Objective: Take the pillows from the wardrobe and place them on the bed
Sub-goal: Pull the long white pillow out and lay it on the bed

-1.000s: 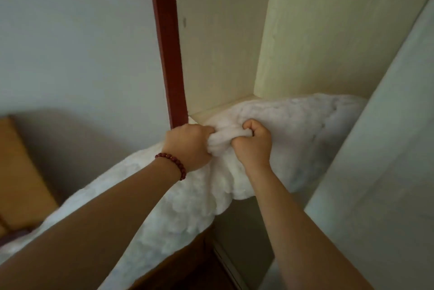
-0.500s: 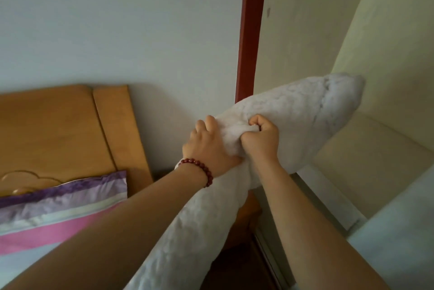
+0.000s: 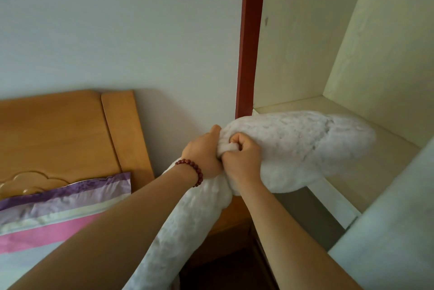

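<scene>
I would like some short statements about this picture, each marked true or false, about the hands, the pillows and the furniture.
1. The left hand and the right hand both grip the white fluffy pillow. True.
2. The dark red bead bracelet is on the right wrist. False: it is on the left wrist.
3. A purple and pink striped pillow lies in front of the orange wooden headboard. True.
4. The white fluffy pillow rests on top of the striped pillow. False: the hands hold it up, apart from the striped one, in front of the red-brown wardrobe post.
</scene>
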### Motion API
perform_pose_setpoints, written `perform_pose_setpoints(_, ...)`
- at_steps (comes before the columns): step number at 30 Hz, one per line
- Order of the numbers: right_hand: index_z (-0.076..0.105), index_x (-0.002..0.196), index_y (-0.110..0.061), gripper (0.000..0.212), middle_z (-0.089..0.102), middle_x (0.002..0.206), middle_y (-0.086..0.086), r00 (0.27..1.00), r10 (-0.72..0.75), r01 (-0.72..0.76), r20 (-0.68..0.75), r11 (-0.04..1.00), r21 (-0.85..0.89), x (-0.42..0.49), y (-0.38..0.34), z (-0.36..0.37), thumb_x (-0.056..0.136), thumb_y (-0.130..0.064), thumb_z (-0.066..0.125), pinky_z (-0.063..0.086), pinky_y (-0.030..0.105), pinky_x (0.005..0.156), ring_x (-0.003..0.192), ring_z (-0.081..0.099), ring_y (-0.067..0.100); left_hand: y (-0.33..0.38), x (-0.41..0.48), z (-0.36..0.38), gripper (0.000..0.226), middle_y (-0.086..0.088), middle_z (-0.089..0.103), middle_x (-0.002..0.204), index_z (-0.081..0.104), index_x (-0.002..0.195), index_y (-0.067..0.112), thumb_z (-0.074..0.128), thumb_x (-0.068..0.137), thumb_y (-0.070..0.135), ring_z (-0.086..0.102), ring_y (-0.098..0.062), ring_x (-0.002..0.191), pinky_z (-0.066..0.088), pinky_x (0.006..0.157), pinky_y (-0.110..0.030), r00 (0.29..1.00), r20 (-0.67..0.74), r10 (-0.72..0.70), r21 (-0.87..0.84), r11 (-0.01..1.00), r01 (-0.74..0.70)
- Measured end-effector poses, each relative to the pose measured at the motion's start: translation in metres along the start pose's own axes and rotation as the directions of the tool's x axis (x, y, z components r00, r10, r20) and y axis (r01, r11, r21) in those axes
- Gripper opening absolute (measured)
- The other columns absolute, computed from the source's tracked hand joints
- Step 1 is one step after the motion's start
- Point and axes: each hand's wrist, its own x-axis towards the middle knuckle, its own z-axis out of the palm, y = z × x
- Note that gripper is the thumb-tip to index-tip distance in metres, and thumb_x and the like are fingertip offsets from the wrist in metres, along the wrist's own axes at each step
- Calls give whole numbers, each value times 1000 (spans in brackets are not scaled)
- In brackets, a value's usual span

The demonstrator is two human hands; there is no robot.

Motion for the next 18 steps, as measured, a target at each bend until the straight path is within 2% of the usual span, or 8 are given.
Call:
perform_pose_setpoints(2,50,60,-20,22,52,57,-9,999,-16,17,49,1000,-10,-4,-1,-17,75,-4,53,42,18,51,53,47,4,11,-1,-2,33,5,56,75,37,92,24,62,73,34,55,-17,65,42,56,-30,1000,28,-8,25,1000,8)
perform_pose_setpoints(4,53,67,-26,23,57,65,-12,994,-47,50,103,998,-27,-10,-3,-35,80,-8,56,42,9,55,61,52,0,23,-4,-3,28,6,59,78,40,91,28,61,74,36,57,-18,69,43,59,-30,999,44,-21,87,996,17)
perform_pose_setpoints(7,53,76,-33,29,57,73,-15,986,-114,115,126,993,-2,-22,-6,-66,84,-5,59,42,10,65,71,56,3,45,-15,-1,17,9,57,76,40,82,33,55,76,33,56,-18,70,40,59,-30,999,33,-9,179,984,3)
perform_pose_setpoints(10,58,87,-34,23,59,75,-12,967,-98,98,235,995,13,-38,-8,-101,82,-12,65,44,8,62,69,56,-3,71,-34,0,19,10,54,73,38,76,33,56,75,27,54,-18,70,40,60,-30,1000,18,-15,210,978,11)
perform_pose_setpoints(13,61,97,-32,25,60,77,-13,951,-106,98,291,994,40,-59,-6,-133,79,-18,71,46,7,63,70,57,-5,96,-64,4,18,7,57,76,40,79,32,56,74,24,54,-19,69,40,59,-29,996,-34,-88,158,983,93)
perform_pose_setpoints(18,61,102,-26,29,63,84,-13,952,-142,124,272,989,84,-95,-1,-165,77,-19,76,48,11,68,78,60,4,127,-122,25,21,11,54,72,44,82,31,61,73,23,52,-15,67,38,58,-26,961,-165,-222,-79,974,211)
